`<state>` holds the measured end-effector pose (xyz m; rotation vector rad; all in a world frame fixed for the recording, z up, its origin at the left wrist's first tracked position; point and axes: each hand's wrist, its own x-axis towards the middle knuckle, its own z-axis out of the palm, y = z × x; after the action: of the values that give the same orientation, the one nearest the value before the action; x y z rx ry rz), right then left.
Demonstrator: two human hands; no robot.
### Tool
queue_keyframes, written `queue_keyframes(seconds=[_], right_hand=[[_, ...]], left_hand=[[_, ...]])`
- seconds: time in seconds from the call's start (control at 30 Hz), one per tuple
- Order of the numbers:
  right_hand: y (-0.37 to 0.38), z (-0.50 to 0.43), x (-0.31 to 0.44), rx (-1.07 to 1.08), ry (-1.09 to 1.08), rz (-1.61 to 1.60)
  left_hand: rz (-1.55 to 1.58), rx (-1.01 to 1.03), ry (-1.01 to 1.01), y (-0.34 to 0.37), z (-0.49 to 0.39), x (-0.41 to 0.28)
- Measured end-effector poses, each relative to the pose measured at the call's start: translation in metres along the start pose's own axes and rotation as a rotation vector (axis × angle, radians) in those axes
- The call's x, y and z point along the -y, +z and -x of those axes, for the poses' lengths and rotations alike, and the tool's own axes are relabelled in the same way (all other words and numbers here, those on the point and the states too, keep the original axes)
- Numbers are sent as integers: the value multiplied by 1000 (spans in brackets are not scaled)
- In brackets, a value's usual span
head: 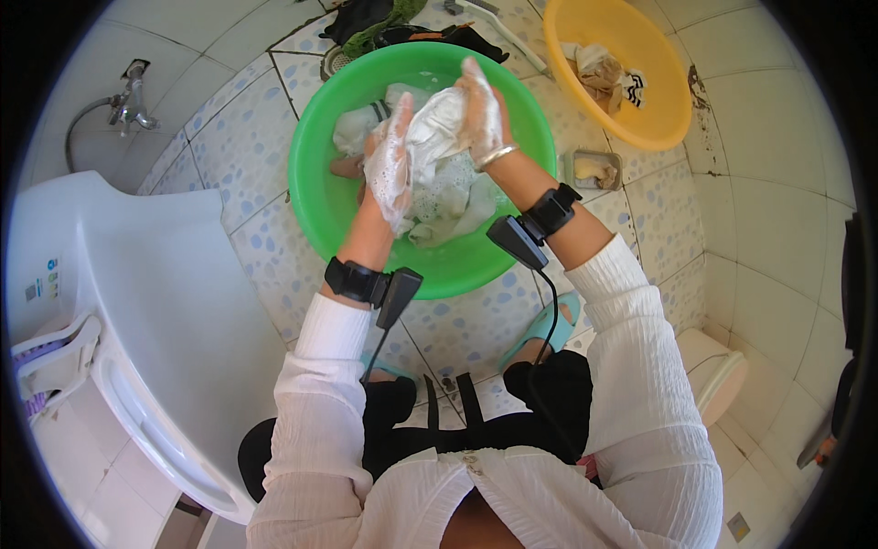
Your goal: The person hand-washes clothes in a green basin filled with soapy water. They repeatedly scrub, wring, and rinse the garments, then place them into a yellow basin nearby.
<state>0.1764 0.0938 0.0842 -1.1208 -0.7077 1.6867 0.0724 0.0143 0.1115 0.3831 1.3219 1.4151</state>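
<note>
A soapy white cloth (pixel 437 127), possibly a sock, is stretched between my two hands above the green plastic basin (pixel 312 240). My left hand (pixel 389 168), coated in suds, grips its left side. On the other side, my right hand (pixel 483 113) holds it, with foam over the back and a silver bangle at the wrist. Beneath them, wet white fabric (pixel 456 202) lies in foamy water. A white sock with dark stripes (pixel 353 130) rests against the basin's left wall, beside a brownish cloth (pixel 346 167) partly hidden by my left hand.
A yellow basin (pixel 669 103) with several socks (pixel 603 75) stands at upper right. Near it is a small dish with a soap bar (pixel 595 170). Dark cloths (pixel 439 38) and a long-handled brush (pixel 504 31) lie behind. A wall tap (pixel 130 103) and a white appliance (pixel 171 274) are left.
</note>
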Motion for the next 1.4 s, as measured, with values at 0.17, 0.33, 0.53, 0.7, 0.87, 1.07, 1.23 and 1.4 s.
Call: queue_keyframes(seconds=[0.17, 0.33, 0.53, 0.7, 0.87, 1.07, 1.23, 1.4], right_hand=[[-4, 8, -5, 261, -183, 365], [6, 27, -2, 222, -263, 609], [28, 61, 1, 371, -1234, 1151], [37, 63, 25, 485, -859, 1400], [39, 81, -13, 598, -1394, 923], [12, 55, -59, 448, -1095, 1089], [15, 44, -29, 594, -1119, 1161], [30, 60, -12, 378, -1087, 1232]], left_hand=[[-171, 9, 166, -10, -9, -1], [-66, -133, 108, -8, -13, 15], [202, 48, 139, -25, -26, 40], [222, 141, 93, -31, -20, 73], [391, 440, 157, -49, -19, 79], [277, 438, 148, -58, -30, 91], [841, 671, -126, -58, -35, 87], [506, 406, -28, -48, -14, 77]])
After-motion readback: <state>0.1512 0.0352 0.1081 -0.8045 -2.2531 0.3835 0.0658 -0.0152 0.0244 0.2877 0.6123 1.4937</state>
